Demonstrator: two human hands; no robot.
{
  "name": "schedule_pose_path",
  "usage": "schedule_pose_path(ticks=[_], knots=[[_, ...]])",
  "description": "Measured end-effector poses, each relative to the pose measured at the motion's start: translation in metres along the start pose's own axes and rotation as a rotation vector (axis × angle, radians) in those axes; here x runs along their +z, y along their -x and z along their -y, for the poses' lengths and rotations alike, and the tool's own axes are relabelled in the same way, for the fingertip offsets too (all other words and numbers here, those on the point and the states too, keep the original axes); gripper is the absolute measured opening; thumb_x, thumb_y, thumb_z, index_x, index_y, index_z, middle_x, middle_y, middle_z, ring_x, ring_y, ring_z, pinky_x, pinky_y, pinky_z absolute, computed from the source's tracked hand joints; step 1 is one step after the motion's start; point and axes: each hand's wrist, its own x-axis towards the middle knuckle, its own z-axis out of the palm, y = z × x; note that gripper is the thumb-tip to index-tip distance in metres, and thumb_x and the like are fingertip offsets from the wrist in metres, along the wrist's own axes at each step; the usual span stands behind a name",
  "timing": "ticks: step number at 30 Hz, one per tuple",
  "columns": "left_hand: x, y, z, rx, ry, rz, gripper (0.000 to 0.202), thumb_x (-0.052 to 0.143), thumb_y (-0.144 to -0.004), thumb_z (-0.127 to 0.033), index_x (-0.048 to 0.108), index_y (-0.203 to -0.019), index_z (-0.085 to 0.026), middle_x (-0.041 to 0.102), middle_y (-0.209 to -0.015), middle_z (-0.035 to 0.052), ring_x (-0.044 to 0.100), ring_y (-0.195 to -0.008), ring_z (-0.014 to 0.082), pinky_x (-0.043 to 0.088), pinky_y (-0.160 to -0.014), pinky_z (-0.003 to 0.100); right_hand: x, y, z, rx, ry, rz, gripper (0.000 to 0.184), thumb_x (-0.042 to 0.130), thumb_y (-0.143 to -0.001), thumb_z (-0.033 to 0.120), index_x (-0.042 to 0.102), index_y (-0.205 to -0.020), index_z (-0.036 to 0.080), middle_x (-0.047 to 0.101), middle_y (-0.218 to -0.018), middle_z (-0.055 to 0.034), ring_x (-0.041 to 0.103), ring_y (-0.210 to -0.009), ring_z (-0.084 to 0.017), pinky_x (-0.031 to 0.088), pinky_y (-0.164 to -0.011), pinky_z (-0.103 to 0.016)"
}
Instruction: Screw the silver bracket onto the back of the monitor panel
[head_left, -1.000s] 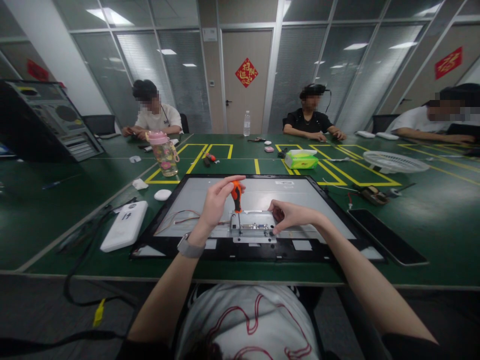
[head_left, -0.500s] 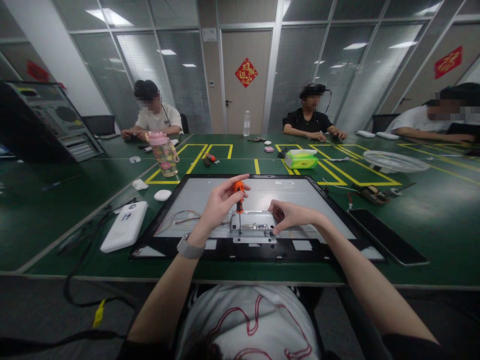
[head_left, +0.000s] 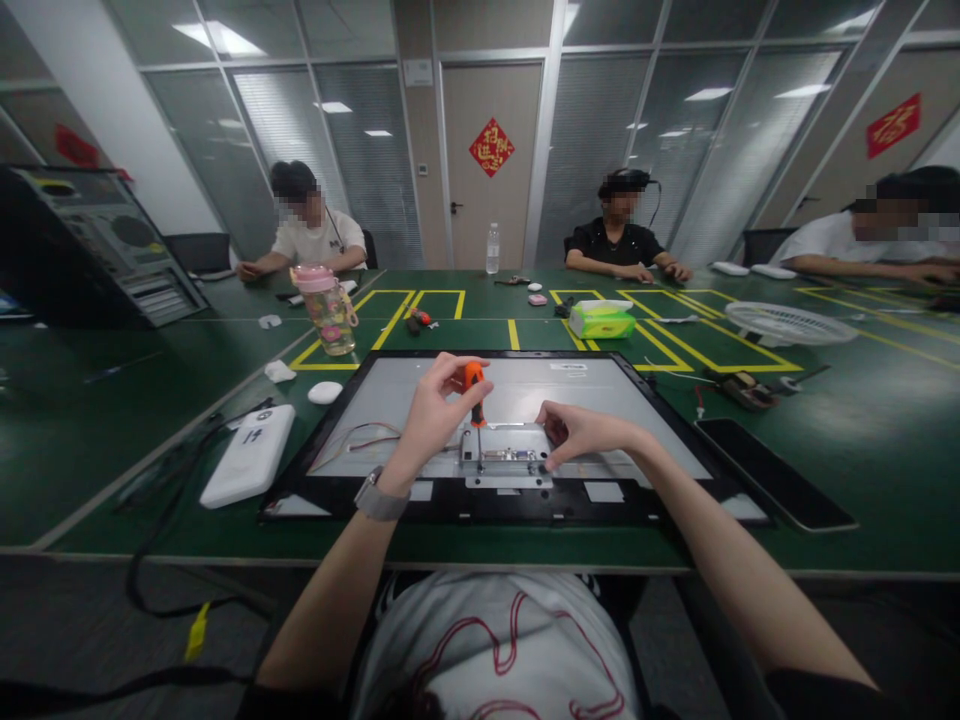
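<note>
Left fingers [head_left: 456, 361] have curled in closer around the orange-and-black screwdriver [head_left: 478, 411].

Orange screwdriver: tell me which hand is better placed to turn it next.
Left, it seems: the left hand holds the orange screwdriver, pointing down at the metal bracket, while the right hand is at the bracket's right end.

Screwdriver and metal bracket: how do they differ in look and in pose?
The screwdriver has an orange-and-black handle; the metal bracket is silver-grey. The screwdriver stands nearly upright, while the metal bracket lies on the panel. The screwdriver is slim; the metal bracket is broad. Both appear within the panel's outline.
</note>
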Motion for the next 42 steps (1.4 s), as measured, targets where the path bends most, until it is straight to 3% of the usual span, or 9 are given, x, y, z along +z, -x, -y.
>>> schedule_pose_path(ticks=[5,8,10,14,20,26,35,42], knots=[[0.002,-0.001,0.003,-0.095,0.057,-0.027,0.029,0.079,-0.070,-0.032,0.063,-0.090,-0.018,0.060,-0.086,-0.0001,0.058,-0.076,0.0121,0.048,-0.072,0.024,0.000,0.001,0.004,0.020,-0.007,-0.002,0.070,0.085,-0.054,0.058,0.047,-0.097,0.019,0.052,-0.074,0.0037,0.049,-0.067,-0.015,0.037,-0.059,-0.027],[0.001,-0.001,0.002,-0.079,0.029,-0.031,0.026,0.076,-0.073,-0.034,0.064,-0.088,-0.018,0.059,-0.084,-0.0004,0.057,-0.076,0.0122,0.047,-0.072,0.023,0.000,0.001,0.005,0.017,-0.016,0.003,0.070,0.085,-0.054,0.059,0.047,-0.097,0.019,0.052,-0.074,0.0037,0.049,-0.067,-0.015,0.037,-0.059,-0.027],[0.001,0.000,0.002,-0.073,0.042,-0.002,0.021,0.068,-0.081,-0.036,0.065,-0.090,-0.017,0.059,-0.084,0.0006,0.057,-0.076,0.0128,0.047,-0.072,0.024,0.000,0.001,0.004,0.014,-0.013,0.000,0.069,0.085,-0.055,0.058,0.047,-0.097,0.019,0.052,-0.074,0.0037,0.049,-0.067,-0.015,0.037,-0.060,-0.027],[0.000,0.000,0.000,-0.106,0.208,0.119,0.032,0.048,-0.092,-0.041,0.065,-0.100,-0.015,0.064,-0.086,0.0044,0.060,-0.078,0.0162,0.049,-0.072,0.029,0.000,0.000,0.002,0.011,-0.007,-0.004,0.069,0.086,-0.054,0.056,0.047,-0.098,0.019,0.052,-0.074,0.0040,0.049,-0.066,-0.014,0.036,-0.059,-0.027],[0.000,0.002,-0.006,-0.035,0.109,0.133,0.029,0.068,-0.082,-0.037,0.069,-0.103,-0.017,0.058,-0.080,-0.0003,0.052,-0.070,0.0114,0.046,-0.069,0.024,0.000,-0.001,-0.001,0.004,0.000,-0.001,0.069,0.086,-0.056,0.056,0.047,-0.099,0.019,0.052,-0.074,0.0044,0.048,-0.066,-0.014,0.037,-0.059,-0.026],[-0.005,0.003,0.002,-0.030,0.211,0.231,0.036,0.053,-0.088,-0.035,0.067,-0.116,-0.018,0.063,-0.093,0.0047,0.058,-0.083,0.0171,0.048,-0.075,0.029,0.001,-0.001,-0.001,0.008,-0.010,0.001,0.069,0.086,-0.055,0.055,0.047,-0.098,0.018,0.052,-0.074,0.0043,0.049,-0.067,-0.014,0.037,-0.059,-0.027],[0.000,0.003,-0.007,0.087,0.094,0.164,0.025,0.074,-0.077,-0.030,0.074,-0.101,-0.021,0.056,-0.084,0.0008,0.053,-0.074,0.0119,0.047,-0.070,0.024,0.000,-0.002,-0.003,0.001,-0.015,0.003,0.067,0.086,-0.056,0.055,0.046,-0.097,0.019,0.053,-0.073,0.0046,0.049,-0.066,-0.014,0.037,-0.059,-0.026],[0.000,0.003,-0.002,0.129,0.035,0.048,0.024,0.076,-0.077,-0.028,0.074,-0.100,-0.022,0.057,-0.084,0.0006,0.055,-0.075,0.0118,0.049,-0.071,0.025,0.000,-0.001,-0.003,-0.002,-0.004,0.003,0.068,0.085,-0.056,0.056,0.046,-0.097,0.019,0.053,-0.074,0.0045,0.049,-0.066,-0.014,0.037,-0.059,-0.026]])
